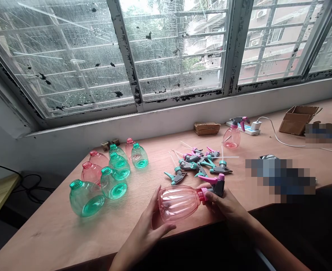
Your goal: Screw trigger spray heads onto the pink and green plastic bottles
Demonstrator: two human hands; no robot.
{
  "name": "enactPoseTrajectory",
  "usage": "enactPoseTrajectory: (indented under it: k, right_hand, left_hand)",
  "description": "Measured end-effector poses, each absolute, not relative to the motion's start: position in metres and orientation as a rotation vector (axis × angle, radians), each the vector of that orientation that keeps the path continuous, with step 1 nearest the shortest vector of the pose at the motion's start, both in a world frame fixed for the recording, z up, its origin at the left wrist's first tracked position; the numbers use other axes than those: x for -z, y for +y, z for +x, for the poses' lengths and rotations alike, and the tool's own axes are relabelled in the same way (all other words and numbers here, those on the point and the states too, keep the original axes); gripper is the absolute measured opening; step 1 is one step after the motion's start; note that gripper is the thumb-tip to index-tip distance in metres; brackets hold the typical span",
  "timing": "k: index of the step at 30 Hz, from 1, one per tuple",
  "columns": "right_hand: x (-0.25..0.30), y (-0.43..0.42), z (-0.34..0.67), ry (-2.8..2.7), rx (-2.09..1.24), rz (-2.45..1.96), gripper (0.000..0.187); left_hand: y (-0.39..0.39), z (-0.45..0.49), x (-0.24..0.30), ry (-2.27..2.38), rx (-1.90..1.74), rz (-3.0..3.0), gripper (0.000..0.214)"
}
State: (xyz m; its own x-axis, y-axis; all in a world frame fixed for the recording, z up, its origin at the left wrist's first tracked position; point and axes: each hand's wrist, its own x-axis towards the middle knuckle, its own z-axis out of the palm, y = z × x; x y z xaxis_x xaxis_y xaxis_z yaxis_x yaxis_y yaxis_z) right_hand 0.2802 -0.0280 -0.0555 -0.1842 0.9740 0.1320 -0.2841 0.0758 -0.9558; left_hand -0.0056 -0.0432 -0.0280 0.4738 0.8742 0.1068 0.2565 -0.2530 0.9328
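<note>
My left hand (149, 226) cups the base of a clear pink plastic bottle (178, 202) that lies on its side near the table's front edge. At the bottle's neck, my right hand (225, 205) grips a pink and grey spray trigger head (216, 183). Just beyond lies a pile of several loose trigger heads (199, 162) in teal, pink and grey with thin white dip tubes.
Several empty teal and pink bottles (109, 173) lie at the left of the wooden table (55, 233). An assembled pink spray bottle (232, 133) stands by a power strip (246, 128). A small brown packet (206, 128) and an open cardboard box (298, 118) sit near the wall.
</note>
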Motion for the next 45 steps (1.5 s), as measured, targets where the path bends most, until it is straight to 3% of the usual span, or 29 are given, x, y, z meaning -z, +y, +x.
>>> enactPoseTrajectory:
  k: [8,14,20,25,31,38,45]
  right_hand:
    - [0.05,-0.029,0.28,-1.198,-1.397,-0.819,0.049]
    - [0.048,-0.03,0.278,-1.193,-1.393,-0.828,0.054]
    - [0.046,-0.03,0.278,-1.199,-1.375,-0.836,0.057]
    - [0.051,-0.029,0.281,-1.205,-1.38,-0.828,0.048]
    - [0.054,-0.028,0.281,-1.203,-1.389,-0.83,0.046]
    - [0.055,-0.029,0.282,-1.191,-1.379,-0.859,0.047]
    - [0.053,-0.028,0.28,-1.2,-1.381,-0.851,0.048]
  left_hand:
    - [-0.045,-0.006,0.031,0.961,-0.798,1.749,0.101]
    - [-0.046,-0.006,0.022,0.959,-0.816,1.741,0.083]
    - [-0.046,-0.004,0.022,0.96,-0.822,1.76,0.089]
    - [-0.045,-0.007,0.025,0.944,-0.807,1.75,0.099]
    - [-0.046,-0.005,0.021,0.987,-0.818,1.76,0.075]
    - [-0.048,-0.001,0.019,0.875,-0.814,1.615,0.094]
    - [-0.048,-0.005,0.024,0.882,-0.827,1.587,0.095]
